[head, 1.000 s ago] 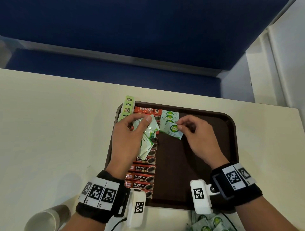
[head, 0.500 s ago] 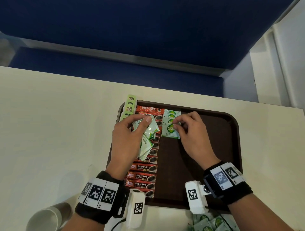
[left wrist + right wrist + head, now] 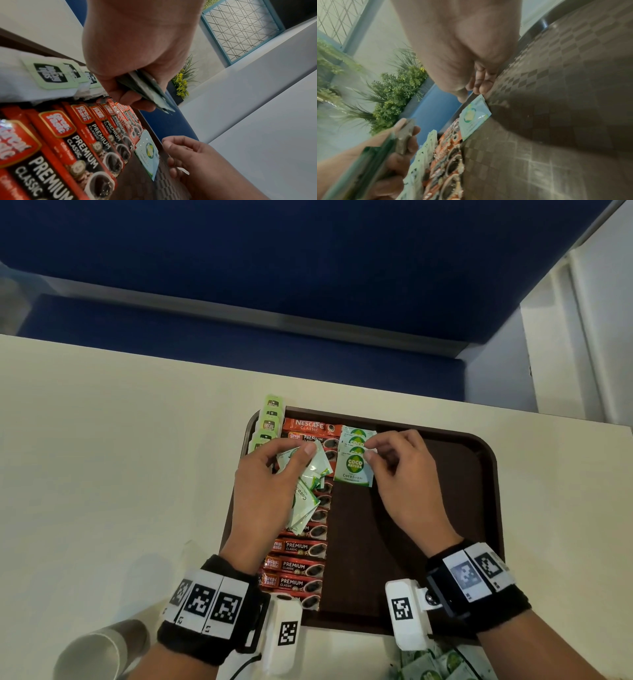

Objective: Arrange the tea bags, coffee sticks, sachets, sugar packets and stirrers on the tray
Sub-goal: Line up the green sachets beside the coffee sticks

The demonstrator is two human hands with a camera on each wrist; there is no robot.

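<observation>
A brown tray [image 3: 479,508] holds a column of red coffee sticks [image 3: 301,565] [image 3: 77,148] with tea bags [image 3: 269,422] [image 3: 49,73] along its left rim. Right of the sticks, Coco Sugar sachets overlap in a short row; the front sachet [image 3: 352,470] [image 3: 147,150] [image 3: 474,116] lies flat. My right hand [image 3: 369,448] [image 3: 477,88] pinches its top right corner with thumb and forefinger. My left hand [image 3: 298,460] [image 3: 137,94] hovers over the sticks and grips a fanned bundle of sachets [image 3: 303,494] [image 3: 368,162].
More green sachets [image 3: 431,669] lie on the cream table [image 3: 120,474] at the near edge, by my right wrist. A paper cup [image 3: 96,652] lies on its side at the near left. The tray's right half is bare. A blue bench runs behind the table.
My right hand laid the tilted sachet flat at the front of the sugar row and squared it up. My left hand has kept its bundle in place.
</observation>
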